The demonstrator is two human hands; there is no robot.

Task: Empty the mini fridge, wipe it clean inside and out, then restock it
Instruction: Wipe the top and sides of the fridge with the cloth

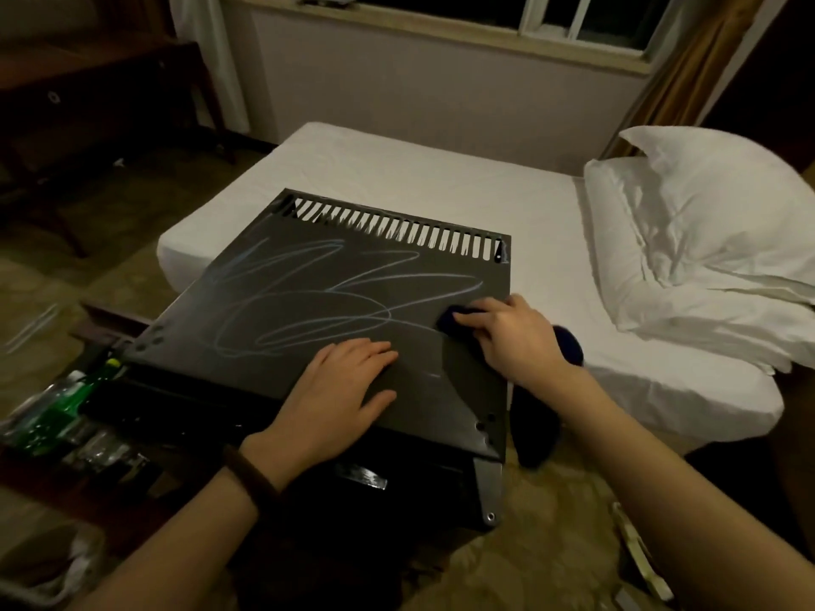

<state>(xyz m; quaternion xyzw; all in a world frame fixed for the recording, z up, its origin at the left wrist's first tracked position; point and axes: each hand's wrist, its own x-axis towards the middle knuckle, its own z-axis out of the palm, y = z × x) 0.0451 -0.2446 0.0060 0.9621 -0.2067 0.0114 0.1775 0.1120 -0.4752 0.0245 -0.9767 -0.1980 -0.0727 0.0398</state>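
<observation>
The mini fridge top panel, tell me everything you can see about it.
The mini fridge top panel is a flat, dark grey sheet, metal by the look, with a row of vent slots along its far edge and screw holes at the corners. Pale blue scribbles cross its middle. The left hand rests flat on it; the right hand presses a dark blue cloth near its right edge.

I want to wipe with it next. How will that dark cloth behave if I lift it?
The dark cloth probably goes floppy: it bunches under the right hand and hangs limp over the fridge's edge. It is likely light and unlikely to slide.
</observation>
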